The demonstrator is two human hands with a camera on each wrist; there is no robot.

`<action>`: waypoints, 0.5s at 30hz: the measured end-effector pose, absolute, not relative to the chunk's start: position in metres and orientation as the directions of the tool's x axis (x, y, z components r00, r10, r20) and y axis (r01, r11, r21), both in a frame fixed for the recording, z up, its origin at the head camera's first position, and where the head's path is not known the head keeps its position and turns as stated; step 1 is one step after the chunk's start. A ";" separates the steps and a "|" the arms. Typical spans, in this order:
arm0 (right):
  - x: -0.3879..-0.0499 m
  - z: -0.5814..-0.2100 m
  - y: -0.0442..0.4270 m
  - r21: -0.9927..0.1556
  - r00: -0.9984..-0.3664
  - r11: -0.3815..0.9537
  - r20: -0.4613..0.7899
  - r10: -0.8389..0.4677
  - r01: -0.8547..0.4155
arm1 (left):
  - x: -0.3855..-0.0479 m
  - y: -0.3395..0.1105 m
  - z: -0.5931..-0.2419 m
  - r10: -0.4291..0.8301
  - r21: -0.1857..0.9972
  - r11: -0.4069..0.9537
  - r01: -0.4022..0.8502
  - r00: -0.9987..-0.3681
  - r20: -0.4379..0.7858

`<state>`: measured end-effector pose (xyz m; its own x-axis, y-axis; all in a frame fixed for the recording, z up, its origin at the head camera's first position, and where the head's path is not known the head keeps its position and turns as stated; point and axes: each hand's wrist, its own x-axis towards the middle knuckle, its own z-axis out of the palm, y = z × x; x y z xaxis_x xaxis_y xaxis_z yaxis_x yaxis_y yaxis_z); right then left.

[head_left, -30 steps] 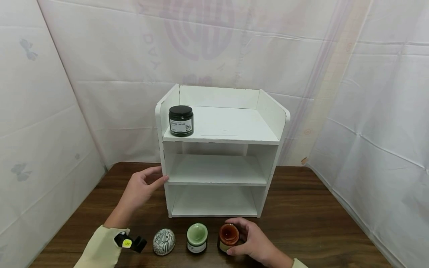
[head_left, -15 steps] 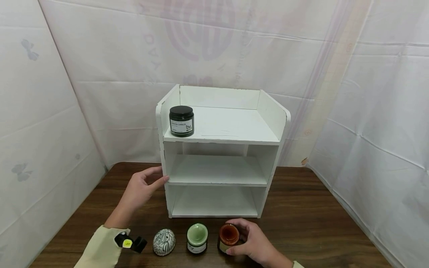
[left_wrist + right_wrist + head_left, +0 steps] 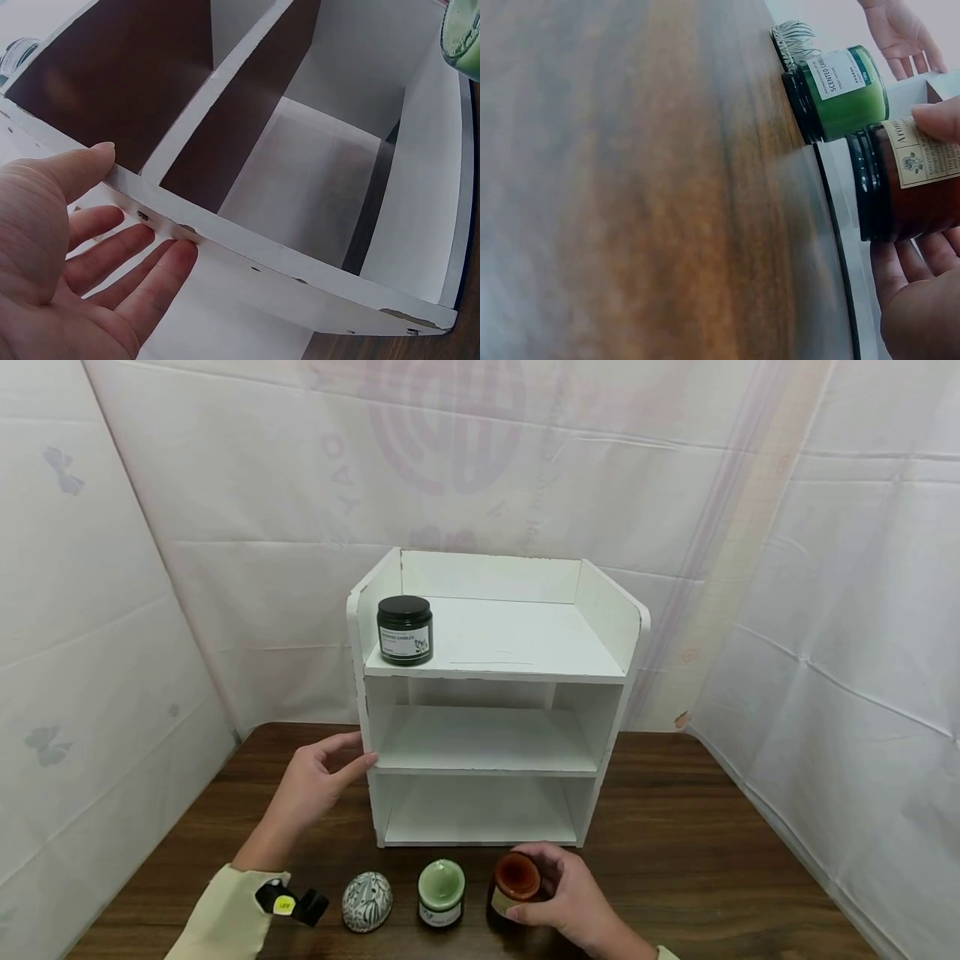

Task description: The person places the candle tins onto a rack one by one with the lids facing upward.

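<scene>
My right hand (image 3: 572, 897) grips an amber glass candle jar (image 3: 501, 903), thumb at its cream label and fingers round the other side. In the right wrist view this candle jar (image 3: 919, 195) is upside down, black lid toward the table, and appears just off it. My left hand (image 3: 311, 781) holds the left side panel of the white shelf (image 3: 495, 770). In the left wrist view the thumb (image 3: 96, 156) rests on its front edge and the fingertips touch the outer face. Beside the amber jar stands an upside-down green candle jar (image 3: 441, 893).
An oval ornament (image 3: 367, 902) with a black-and-white leaf pattern lies left of the green jar on the wooden table (image 3: 697, 843). A dark green lidded candle jar (image 3: 405, 631) stands upright on the shelf's top level, at the left. White cloth (image 3: 262, 568) hangs around the table.
The amber candle jar has risen slightly and tilted in my right hand, which has moved up a little with it. My left hand and the other things stay where they were.
</scene>
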<state>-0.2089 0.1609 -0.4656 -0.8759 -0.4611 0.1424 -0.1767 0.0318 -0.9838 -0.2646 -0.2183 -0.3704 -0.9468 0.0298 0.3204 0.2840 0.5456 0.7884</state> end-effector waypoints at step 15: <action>-0.209 -0.461 0.157 -0.942 -0.869 0.053 0.282 -0.406 -0.331 | -0.264 -0.219 -0.370 0.030 0.796 0.538 0.276 -0.950 0.309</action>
